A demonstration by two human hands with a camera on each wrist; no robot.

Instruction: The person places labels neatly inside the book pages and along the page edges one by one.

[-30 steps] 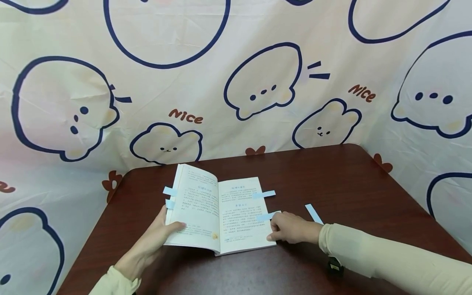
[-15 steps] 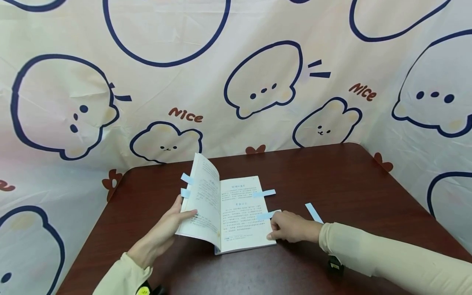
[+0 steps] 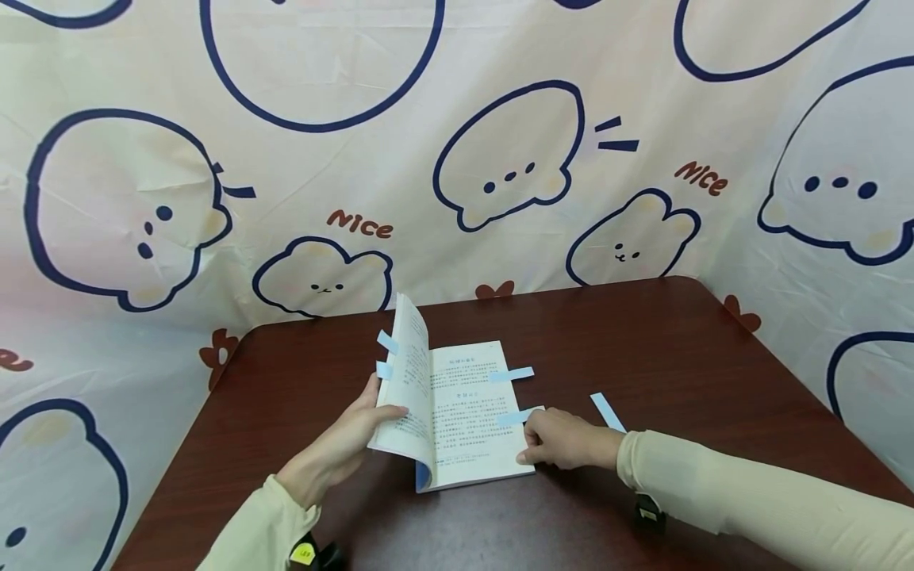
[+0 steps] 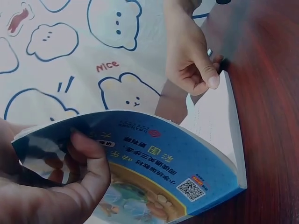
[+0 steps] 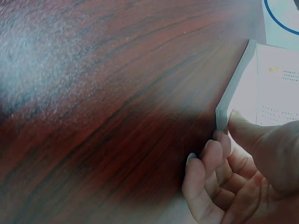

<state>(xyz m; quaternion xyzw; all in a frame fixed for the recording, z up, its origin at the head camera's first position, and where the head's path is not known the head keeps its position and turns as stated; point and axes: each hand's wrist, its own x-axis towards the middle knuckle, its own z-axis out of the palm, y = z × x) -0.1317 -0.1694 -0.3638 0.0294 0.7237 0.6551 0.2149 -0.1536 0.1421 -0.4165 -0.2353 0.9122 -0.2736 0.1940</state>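
An open paperback book lies on the dark table, its left half raised and curving. My left hand grips that raised half, thumb on the page and fingers behind the cover. The left wrist view shows the blue printed cover with the fingers curled against it. At the right page's lower outer corner, my right hand pinches the edge; in the right wrist view the thumb lies on top of the page. Blue sticky tabs stick out from both sides, such as a left tab and an upper right tab.
A loose blue strip lies on the brown table, beyond the right wrist. Behind the table hangs a white cloth with cartoon outlines. Its side panel borders the table on the right.
My left hand has moved right and slightly up, lifting the book's left half from nearly flat to steeply raised. The right hand has stayed at its corner.
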